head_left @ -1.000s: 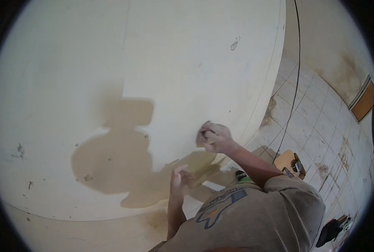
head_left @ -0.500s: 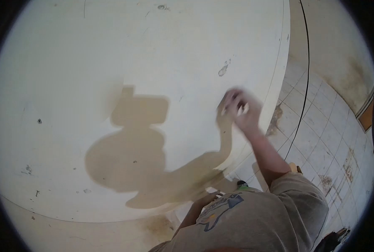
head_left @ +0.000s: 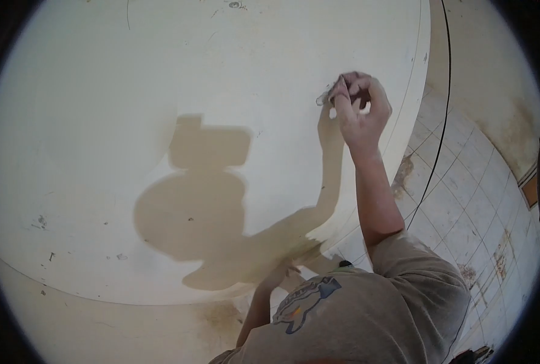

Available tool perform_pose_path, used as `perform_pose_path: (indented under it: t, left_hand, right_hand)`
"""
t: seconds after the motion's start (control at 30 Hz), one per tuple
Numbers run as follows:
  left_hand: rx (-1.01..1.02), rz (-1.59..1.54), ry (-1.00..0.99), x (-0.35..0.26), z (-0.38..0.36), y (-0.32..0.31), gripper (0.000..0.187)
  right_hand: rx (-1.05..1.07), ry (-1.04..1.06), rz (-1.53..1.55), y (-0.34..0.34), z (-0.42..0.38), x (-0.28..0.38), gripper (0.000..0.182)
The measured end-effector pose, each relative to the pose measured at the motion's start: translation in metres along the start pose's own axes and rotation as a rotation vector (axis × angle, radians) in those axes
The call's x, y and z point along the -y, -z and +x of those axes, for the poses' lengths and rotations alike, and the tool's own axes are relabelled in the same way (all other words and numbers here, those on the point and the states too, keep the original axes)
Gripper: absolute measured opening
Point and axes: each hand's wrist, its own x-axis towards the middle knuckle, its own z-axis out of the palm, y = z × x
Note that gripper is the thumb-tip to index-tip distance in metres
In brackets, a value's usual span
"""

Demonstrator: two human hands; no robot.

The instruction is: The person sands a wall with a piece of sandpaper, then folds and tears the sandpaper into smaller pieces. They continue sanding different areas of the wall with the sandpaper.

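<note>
From where I stand, going by the head view, the right hand [head_left: 365,115] is raised against the pale wall [head_left: 282,54], near its right-hand edge. Its thumb and fingers are curled round and pinched on a small, thin, dark pinkish piece [head_left: 338,91], with little gaps of light showing between the fingers. The piece is at the fingertips, just beside a grey scuff mark [head_left: 321,98]. Most of it is hidden by the fingers, so I can't tell what it is made of, nor whether it is pressed to the wall.

The left hand [head_left: 280,272] is low down, close by the front of the grey-brown shirt [head_left: 373,303]. It is small and dim there, and I can't tell how far its fingers are spread or whether they hold anything.

At the bottom edge, on the tiled floor [head_left: 458,182], there's a dark object [head_left: 473,356], cut off by the frame; I can't make out whether it is a bag or some other container, or what might be in it. A small dark, rounded thing [head_left: 345,264] pokes out past the shirt, mostly covered. A black cable [head_left: 448,91] hangs down over the floor to the right of the wall, its lower end lost beside the sleeve. A broad shadow [head_left: 191,212] lies across the wall, blurring into the dimness near the left hand.
</note>
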Motion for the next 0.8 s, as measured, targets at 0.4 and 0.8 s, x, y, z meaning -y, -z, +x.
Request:
perform_pose_path:
  t: [0.4,0.8]
  left_hand:
    - [-0.113,0.188,-0.318,-0.188,-0.061,0.014,0.036]
    - [-0.382,0.110,-0.647,-0.175,-0.145,0.028,0.018]
  right_hand:
    - [0.117,0.003,0.096,-0.005,-0.049,0.017,0.023]
    - [0.464,-0.012,0.291,-0.021,-0.168,0.043,0.026]
